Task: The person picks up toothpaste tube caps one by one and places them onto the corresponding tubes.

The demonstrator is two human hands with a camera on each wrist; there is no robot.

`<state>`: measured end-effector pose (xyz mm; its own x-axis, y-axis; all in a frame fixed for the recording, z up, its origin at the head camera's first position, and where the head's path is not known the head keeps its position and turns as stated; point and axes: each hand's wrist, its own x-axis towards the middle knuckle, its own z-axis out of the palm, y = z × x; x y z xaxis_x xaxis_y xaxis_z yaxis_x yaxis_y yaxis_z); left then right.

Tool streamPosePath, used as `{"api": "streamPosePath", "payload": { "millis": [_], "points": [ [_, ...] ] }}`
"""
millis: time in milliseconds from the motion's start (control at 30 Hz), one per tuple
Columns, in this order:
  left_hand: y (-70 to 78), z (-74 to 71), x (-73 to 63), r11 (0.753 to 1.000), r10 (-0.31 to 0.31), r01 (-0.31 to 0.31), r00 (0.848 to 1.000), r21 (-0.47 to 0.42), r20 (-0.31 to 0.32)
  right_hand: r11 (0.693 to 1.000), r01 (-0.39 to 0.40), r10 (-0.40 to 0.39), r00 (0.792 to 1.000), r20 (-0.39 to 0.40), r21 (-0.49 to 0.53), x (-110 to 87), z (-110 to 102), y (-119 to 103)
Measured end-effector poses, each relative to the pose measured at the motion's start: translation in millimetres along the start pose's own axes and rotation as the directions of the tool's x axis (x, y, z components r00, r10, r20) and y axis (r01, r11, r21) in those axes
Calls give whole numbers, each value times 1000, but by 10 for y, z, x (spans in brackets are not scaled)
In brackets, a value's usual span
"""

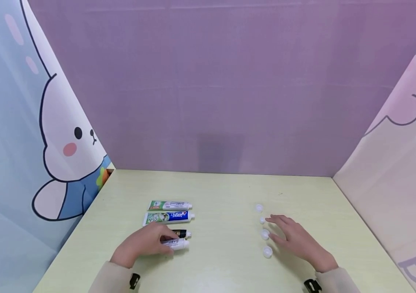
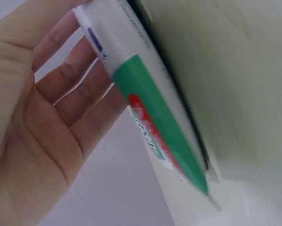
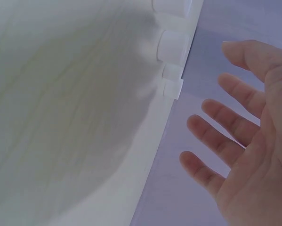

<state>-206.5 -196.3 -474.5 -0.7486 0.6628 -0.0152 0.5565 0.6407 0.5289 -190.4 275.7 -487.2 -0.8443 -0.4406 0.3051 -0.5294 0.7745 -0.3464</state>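
My left hand (image 1: 147, 244) grips the nearest toothpaste tube (image 1: 176, 244), a white one with a green end (image 2: 155, 113) in the left wrist view. Thumb and fingers lie on either side of it, and its far end is hidden by the hand in the head view. Just behind it lies a black toothpaste tube (image 1: 181, 233), partly covered by the same hand. My right hand (image 1: 297, 240) hovers with spread fingers beside a column of white caps; its fingertips are near a small cap (image 1: 262, 220) and a larger cap (image 1: 264, 234). Nothing is held in it in the right wrist view.
A blue and green toothpaste tube (image 1: 173, 217) and a green and white tube (image 1: 171, 205) lie farther back on the left. Other caps stand at the column's back (image 1: 259, 208) and front (image 1: 267, 252). A purple cloth wall (image 1: 222, 89) rises behind the pale table (image 1: 222, 191).
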Motion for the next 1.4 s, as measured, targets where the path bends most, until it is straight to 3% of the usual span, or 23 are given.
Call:
{"api": "streamPosePath", "payload": {
  "millis": [200,400,667,1000,1400],
  "points": [
    [47,-21,70,1000,6,-7,1000,-12,-20,1000,18,-18,1000,-1,-5,-4,-14,-20],
    [79,-37,179,998,57,-56,998,32,-36,999,36,-36,999,1,-5,-17,-5,-34],
    [147,-35,267,995,62,-58,997,75,-54,1000,29,-29,999,17,1,-37,22,-68],
    [229,31,394,987,121,-109,987,114,-102,999,40,-40,998,38,-1,-69,4,-100],
    [337,126,579,980,176,-164,978,115,-108,996,77,-81,994,74,49,-131,23,-159]
  ]
}}
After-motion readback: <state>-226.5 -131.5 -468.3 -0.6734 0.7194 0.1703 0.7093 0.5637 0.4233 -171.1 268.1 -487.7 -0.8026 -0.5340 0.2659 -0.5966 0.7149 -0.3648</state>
